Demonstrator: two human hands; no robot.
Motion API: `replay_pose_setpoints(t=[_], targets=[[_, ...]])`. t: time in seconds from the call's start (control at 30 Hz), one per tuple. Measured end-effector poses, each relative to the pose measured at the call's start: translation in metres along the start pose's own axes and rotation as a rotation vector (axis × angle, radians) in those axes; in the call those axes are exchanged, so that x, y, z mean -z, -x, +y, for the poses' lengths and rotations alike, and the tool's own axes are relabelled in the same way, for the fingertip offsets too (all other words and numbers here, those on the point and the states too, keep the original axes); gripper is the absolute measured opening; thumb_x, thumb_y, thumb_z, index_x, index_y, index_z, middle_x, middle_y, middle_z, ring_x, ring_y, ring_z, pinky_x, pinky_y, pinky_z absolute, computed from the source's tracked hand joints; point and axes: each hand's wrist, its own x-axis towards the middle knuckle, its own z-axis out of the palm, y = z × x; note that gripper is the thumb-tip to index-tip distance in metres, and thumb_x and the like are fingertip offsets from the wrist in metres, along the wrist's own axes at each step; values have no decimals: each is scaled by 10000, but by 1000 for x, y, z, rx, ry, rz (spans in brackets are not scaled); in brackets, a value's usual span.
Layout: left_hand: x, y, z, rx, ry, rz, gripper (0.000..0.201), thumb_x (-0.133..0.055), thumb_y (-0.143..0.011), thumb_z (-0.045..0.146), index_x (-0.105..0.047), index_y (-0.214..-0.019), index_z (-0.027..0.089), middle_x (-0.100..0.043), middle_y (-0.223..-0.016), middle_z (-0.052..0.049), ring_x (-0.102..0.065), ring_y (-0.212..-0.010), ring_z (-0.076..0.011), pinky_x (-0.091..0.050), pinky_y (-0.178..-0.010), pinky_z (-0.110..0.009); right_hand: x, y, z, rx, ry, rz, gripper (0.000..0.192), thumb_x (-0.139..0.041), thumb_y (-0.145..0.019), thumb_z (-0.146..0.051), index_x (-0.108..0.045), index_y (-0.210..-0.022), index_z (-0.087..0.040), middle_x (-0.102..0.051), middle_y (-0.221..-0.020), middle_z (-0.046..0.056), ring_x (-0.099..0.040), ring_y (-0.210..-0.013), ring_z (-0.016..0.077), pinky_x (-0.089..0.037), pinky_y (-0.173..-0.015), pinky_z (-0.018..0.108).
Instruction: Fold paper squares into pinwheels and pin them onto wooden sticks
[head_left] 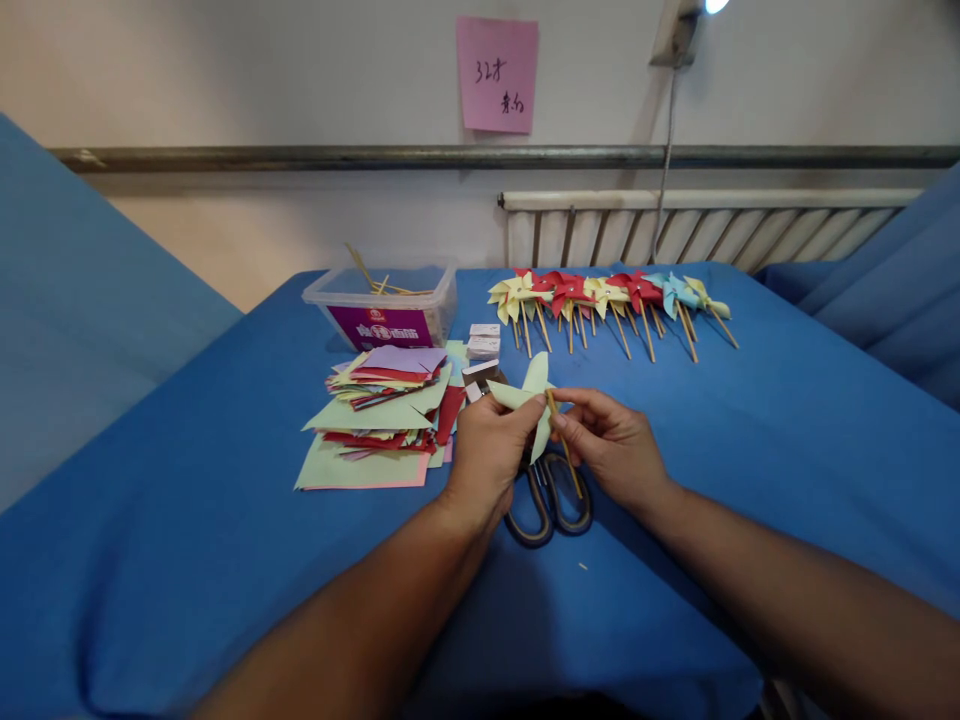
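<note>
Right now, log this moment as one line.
left hand: grips pale paper pinwheel | right hand: holds wooden stick | scissors underneath

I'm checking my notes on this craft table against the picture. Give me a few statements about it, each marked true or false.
1. Both hands hold a pale yellow paper pinwheel. True: the left hand grips the paper and the right hand pinches its wooden stick.
2. The scissors lie on the paper stack. False: they lie on the blue cloth under the hands.
3. A row of finished pinwheels lies along the far edge. True.
4. The clear plastic box is packed with pinwheels. False: only a few sticks show in it.
5. The stack of coloured paper lies right of the hands. False: left.
</note>
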Motion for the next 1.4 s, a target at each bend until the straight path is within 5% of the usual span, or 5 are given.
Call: replay_pose_setpoints(t=[1.4], targets=[[-3, 3, 4, 17, 15, 6, 218, -794, -586, 261, -688, -716, 122, -639, -617, -4, -535, -518, -104, -403, -511, -229, 0, 0, 0, -15, 39, 32, 338, -716, -759, -354, -685, -1059, -202, -589, -613, -48, -487, -458, 77, -397, -437, 218]])
